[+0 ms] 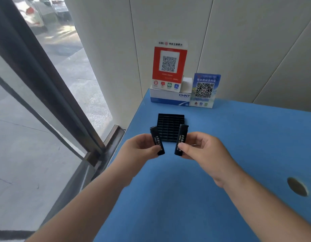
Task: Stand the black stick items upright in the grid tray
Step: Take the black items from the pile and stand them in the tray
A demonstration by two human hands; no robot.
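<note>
**2 sticks in hand, grid tray unloaded**

Nearest: bare blue bench [186, 198], with 1 round hole [297, 186] in it near the right edge.

Next out, both hands raised above the bench just short of the tray. The left hand [140, 147] pinches 1 black stick [157, 140] by its lower end between thumb and fingers, top tilted a little left. The right hand [202, 145] pinches the other black stick [181, 139] the same way, top tilted a little right. Both carry white print down the side. Both are roughly upright and overlap the tray's near edge in view; looks like they're above it, not in it.

Then the black grid tray [170, 127], flat on the bench near its left edge. No stick stands in any cell that shows.

Far end, against the wall: 1 white box [168, 97], 1 red QR sign [169, 65] on top of it, 1 blue QR sign [204, 90] beside it.

Risks:
- Cells look narrow. A tilted stick may catch on a divider and not seat.
- Tray isn't held down. A push from a stick could slide it, and the bench's left edge is close.
- Loading both at once splits attention; 1 could miss its cell.
- Low pinch grip means the stick can pivot on contact.

Count: 2 sticks, 1 tray, 2 signs, 1 box.
</note>
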